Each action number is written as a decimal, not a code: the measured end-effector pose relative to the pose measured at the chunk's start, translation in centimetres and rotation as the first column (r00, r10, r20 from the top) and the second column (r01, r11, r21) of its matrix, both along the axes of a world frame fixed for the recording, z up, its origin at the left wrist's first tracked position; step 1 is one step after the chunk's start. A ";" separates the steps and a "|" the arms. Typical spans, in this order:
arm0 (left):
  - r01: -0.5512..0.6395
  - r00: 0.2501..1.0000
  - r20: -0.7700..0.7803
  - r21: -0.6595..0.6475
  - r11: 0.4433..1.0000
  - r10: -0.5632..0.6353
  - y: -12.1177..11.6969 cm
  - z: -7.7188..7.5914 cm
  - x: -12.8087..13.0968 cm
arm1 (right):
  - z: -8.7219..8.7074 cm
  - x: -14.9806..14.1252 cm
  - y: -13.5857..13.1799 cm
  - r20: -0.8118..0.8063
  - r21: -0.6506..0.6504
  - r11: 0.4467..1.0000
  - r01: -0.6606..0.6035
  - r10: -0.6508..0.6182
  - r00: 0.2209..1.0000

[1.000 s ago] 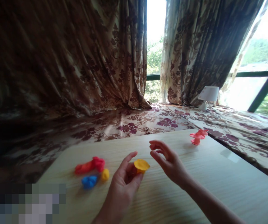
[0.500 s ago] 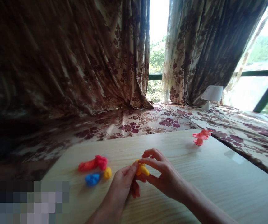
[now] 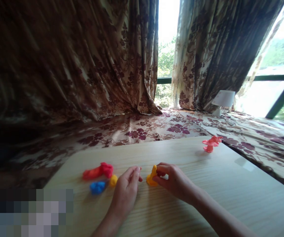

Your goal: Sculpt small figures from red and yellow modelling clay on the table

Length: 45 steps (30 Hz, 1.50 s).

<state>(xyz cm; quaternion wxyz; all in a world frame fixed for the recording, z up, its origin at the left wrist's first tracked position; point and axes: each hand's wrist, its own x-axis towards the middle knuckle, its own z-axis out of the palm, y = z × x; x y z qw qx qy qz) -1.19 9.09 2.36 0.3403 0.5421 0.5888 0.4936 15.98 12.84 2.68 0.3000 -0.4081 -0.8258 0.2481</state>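
Observation:
My right hand (image 3: 168, 176) pinches a yellow modelling clay piece (image 3: 152, 177) from its right side. The piece has a wide flat base and a narrow stem pointing up, and its base appears to rest on the table. Just to the left is my left hand (image 3: 129, 182), fingers curled in and thumb pressed against them, with nothing visible in it. It is apart from the yellow piece. Beyond its left side lie a small yellow clay lump (image 3: 113, 180), a blue clay lump (image 3: 97, 188) and a long red clay piece (image 3: 94, 173) with a pinkish-red lump (image 3: 107, 170) at its end.
A coral-red clay figure (image 3: 209, 146) with a flat disc on a stem stands near the far right corner of the pale wooden table (image 3: 181, 210). Behind the table, floral cloth (image 3: 137, 133) covers a ledge, where a small white lamp (image 3: 224, 98) stands before the curtains.
The yellow piece has gone from lying between both hands to standing upright on the table in my right hand. My left hand has let go and drawn back to the left.

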 end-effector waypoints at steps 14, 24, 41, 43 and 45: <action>0.229 0.895 -0.422 0.152 0.962 -0.146 0.0 -1.6 0.4 | 0.6 0.2 -0.2 -0.030 0.016 1.000 -0.015 0.016 0.999; 0.135 0.954 -0.289 0.184 0.974 -0.077 0.3 -1.8 0.2 | 0.8 0.0 -0.3 0.169 0.016 1.000 0.024 -0.026 0.985; 0.080 0.984 -0.170 0.142 0.987 -0.055 0.1 -1.8 0.4 | 0.3 -0.3 -0.2 0.213 -0.057 0.995 0.081 -0.067 0.975; 0.067 0.987 -0.155 0.131 0.989 -0.046 0.2 -1.8 0.4 | 0.1 -0.6 -0.3 0.242 -0.042 0.996 0.073 -0.061 0.968; 0.064 0.988 -0.145 0.129 0.990 -0.044 0.2 -1.8 0.4 | -0.1 -0.9 -0.4 0.271 -0.022 0.998 0.064 -0.056 0.961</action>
